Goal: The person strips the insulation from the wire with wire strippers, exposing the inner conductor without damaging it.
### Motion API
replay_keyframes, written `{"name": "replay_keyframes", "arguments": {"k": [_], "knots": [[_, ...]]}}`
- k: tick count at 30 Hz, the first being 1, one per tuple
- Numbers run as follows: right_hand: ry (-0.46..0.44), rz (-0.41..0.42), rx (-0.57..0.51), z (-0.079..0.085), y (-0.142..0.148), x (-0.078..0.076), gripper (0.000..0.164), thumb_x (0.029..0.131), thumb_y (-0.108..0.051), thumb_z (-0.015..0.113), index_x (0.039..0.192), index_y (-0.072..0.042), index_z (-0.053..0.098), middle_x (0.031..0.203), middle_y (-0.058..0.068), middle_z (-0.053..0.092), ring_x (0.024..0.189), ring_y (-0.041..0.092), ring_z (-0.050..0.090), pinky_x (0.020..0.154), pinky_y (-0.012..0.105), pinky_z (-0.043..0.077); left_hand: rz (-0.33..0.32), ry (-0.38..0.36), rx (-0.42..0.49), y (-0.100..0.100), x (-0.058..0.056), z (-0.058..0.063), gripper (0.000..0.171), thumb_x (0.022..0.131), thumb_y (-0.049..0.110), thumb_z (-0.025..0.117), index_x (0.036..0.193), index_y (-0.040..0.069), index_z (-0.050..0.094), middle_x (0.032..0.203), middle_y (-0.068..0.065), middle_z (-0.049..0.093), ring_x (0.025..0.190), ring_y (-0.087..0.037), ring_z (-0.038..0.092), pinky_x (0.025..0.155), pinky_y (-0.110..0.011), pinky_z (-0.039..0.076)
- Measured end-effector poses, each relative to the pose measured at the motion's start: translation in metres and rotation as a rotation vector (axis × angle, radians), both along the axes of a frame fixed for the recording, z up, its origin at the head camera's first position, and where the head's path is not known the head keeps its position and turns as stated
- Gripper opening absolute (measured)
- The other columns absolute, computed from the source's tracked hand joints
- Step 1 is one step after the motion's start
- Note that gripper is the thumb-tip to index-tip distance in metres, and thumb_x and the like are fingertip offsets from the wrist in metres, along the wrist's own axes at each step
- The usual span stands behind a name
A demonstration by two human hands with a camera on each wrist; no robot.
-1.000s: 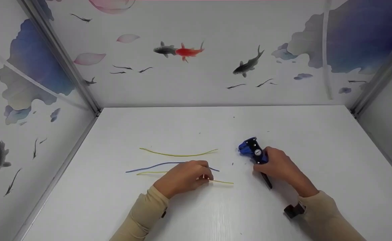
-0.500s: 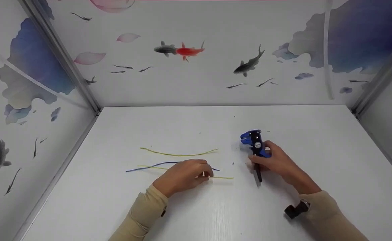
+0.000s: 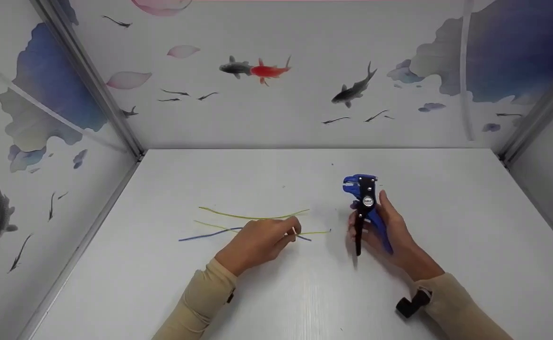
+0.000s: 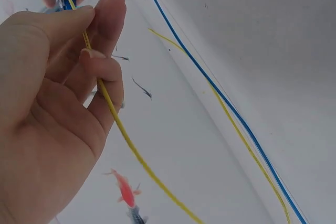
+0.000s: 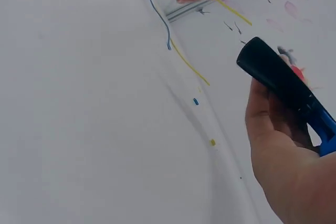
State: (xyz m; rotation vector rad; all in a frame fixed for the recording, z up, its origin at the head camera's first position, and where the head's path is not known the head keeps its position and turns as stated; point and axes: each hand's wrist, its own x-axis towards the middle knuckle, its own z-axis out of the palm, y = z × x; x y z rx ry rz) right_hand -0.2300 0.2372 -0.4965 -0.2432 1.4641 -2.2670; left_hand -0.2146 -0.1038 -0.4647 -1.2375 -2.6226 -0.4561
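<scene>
I see left hand (image 3: 263, 242) pinching yellow wire (image 3: 315, 232); at its three o'clock, right hand (image 3: 401, 241), grip clamped round wire stripper (image 3: 367, 201).

pliers (image 3: 367, 210): blue, black | one wire (image 4: 241, 119): blue | other wires (image 4: 131, 148): yellow | tabletop (image 3: 281, 302): white | wall (image 3: 276, 118): fish-patterned

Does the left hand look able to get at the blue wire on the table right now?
Probably yes: the blue wire lies close to the left hand, both wire ends uncovered in the head view. That hand pinches a yellow wire, though, so it may need to release it first.
</scene>
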Motion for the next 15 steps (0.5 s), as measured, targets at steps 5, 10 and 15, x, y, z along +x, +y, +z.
{"name": "replay_keyframes", "arguments": {"k": [5, 10, 15], "knots": [[-0.003, 0.077, -0.187, -0.005, -0.004, 0.005, 0.067, 0.116, -0.062, 0.019, 0.129, -0.006, 0.055, 0.107, 0.005, 0.068, 0.097, 0.02, 0.065, 0.092, 0.035, 0.056, 0.03, 0.13, 0.028, 0.001, -0.001, 0.0, 0.012, 0.109, 0.02, 0.069, 0.12, 0.021, 0.064, 0.102, 0.011, 0.083, 0.075, -0.005, 0.074, 0.065, -0.024, 0.06], [0.006, 0.146, -0.269, -0.01, -0.009, 0.009, 0.061, 0.116, -0.062, 0.021, 0.126, -0.011, 0.053, 0.106, 0.002, 0.064, 0.097, 0.019, 0.062, 0.094, 0.036, 0.052, 0.055, 0.227, 0.082, 0.002, -0.003, -0.001, 0.01, 0.109, 0.022, 0.069, 0.119, 0.02, 0.068, 0.103, 0.012, 0.083, 0.074, -0.002, 0.075, 0.062, -0.021, 0.059], [-0.007, 0.247, -0.298, -0.014, -0.011, 0.011, 0.068, 0.114, -0.066, 0.016, 0.121, -0.012, 0.056, 0.102, 0.003, 0.064, 0.096, 0.021, 0.062, 0.095, 0.039, 0.052, 0.073, 0.3, 0.132, 0.003, -0.005, -0.001, 0.01, 0.108, 0.022, 0.07, 0.118, 0.02, 0.07, 0.104, 0.012, 0.084, 0.081, 0.0, 0.077, 0.064, -0.019, 0.06]]}}
